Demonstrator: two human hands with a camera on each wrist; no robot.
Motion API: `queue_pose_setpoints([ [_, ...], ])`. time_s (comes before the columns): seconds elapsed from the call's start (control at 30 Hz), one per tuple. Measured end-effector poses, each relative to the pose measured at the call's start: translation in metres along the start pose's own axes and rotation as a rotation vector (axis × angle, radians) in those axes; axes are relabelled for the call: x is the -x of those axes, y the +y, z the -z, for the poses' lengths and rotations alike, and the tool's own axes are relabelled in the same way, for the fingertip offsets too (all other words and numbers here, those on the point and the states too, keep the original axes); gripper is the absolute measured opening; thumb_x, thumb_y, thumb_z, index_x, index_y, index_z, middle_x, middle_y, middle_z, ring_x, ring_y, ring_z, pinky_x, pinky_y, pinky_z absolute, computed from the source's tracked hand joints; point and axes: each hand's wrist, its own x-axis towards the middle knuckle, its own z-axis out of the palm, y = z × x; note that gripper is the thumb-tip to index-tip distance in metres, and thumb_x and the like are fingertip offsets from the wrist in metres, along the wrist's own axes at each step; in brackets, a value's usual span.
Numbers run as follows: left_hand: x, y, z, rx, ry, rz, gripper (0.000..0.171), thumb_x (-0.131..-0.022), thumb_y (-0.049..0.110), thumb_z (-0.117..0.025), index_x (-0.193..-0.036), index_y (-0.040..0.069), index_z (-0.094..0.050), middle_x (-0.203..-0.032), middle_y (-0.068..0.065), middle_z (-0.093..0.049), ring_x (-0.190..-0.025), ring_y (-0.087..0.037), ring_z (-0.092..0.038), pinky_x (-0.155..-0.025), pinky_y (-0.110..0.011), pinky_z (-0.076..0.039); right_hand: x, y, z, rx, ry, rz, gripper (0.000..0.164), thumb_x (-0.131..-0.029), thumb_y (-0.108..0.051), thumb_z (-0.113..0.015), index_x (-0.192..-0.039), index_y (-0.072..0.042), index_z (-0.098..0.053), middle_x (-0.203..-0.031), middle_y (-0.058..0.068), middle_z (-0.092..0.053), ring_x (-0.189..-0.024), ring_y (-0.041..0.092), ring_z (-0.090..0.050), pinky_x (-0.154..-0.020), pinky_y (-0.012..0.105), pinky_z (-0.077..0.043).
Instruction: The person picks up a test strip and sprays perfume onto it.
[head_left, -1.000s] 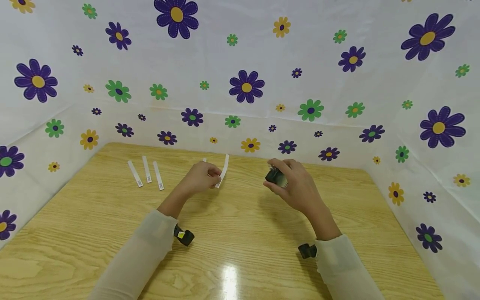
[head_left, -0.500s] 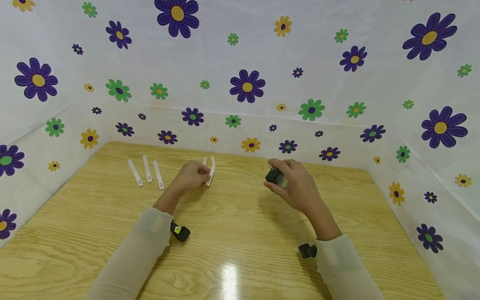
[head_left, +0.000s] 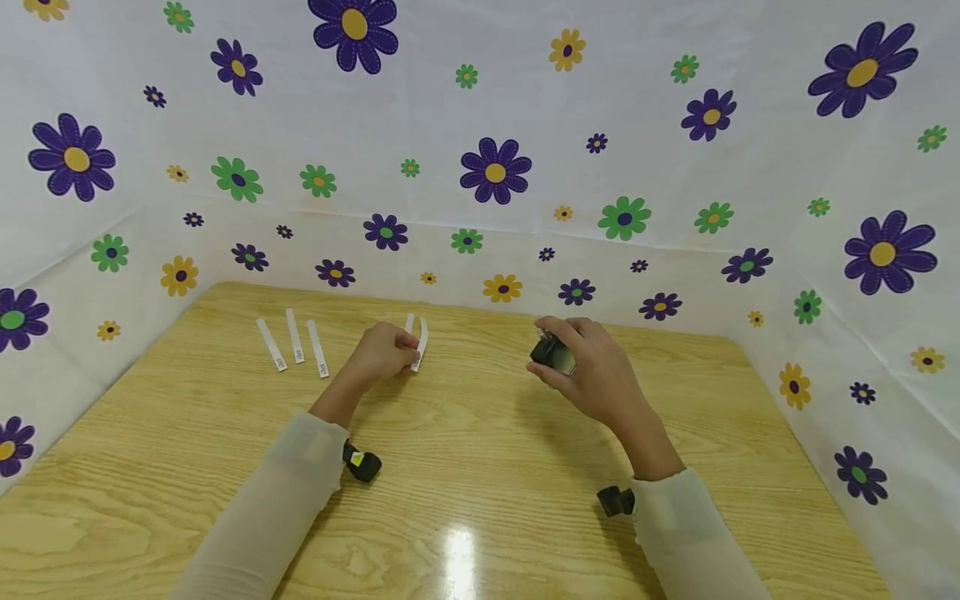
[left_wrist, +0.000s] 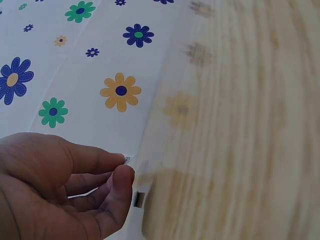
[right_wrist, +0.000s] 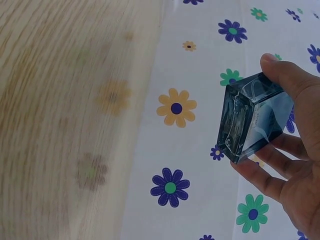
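Note:
In the head view my left hand [head_left: 381, 352] pinches a white paper strip [head_left: 422, 340] near its printed lower end. The strip stands up with its top bent slightly left, just above the table. Behind that hand a second white strip [head_left: 409, 320] shows only its upper end. My right hand [head_left: 600, 371] holds a square glass perfume bottle [head_left: 553, 353] tilted above the table, its index finger over the top. In the right wrist view the blue-tinted bottle [right_wrist: 252, 117] sits between thumb and fingers. The left wrist view shows thumb and index fingertips meeting on a sliver of the strip [left_wrist: 127, 159].
Three printed white strips, a left one [head_left: 271, 344], a middle one [head_left: 295, 337] and a right one [head_left: 318, 348], lie at the table's back left. A flowered white cloth [head_left: 442, 117] encloses the wooden table [head_left: 480, 450] at the back and sides. Black wrist cameras hang from both sleeves.
My left hand has moved left with its strip, coming close to the strip behind it, and has nearly stopped in the last half second. My right hand and the perfume bottle stay in place.

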Motion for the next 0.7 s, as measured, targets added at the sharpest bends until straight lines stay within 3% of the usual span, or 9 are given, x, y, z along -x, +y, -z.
queue_pose_setpoints([
  [0.7, 0.0007, 0.0000, -0.0016, -0.002, 0.026, 0.035, 0.027, -0.098, 0.004, -0.063, -0.122, -0.007, -0.068, -0.093, -0.016, -0.073, -0.070, -0.018, -0.067, -0.064, -0.028, -0.053, 0.0011, 0.0014, -0.0010, 0.008, -0.006, 0.008, 0.060, -0.084, -0.035, -0.086, -0.135, -0.014, -0.062, -0.114, 0.017, -0.067, -0.101, 0.034, -0.065, -0.077, 0.050, -0.058],
])
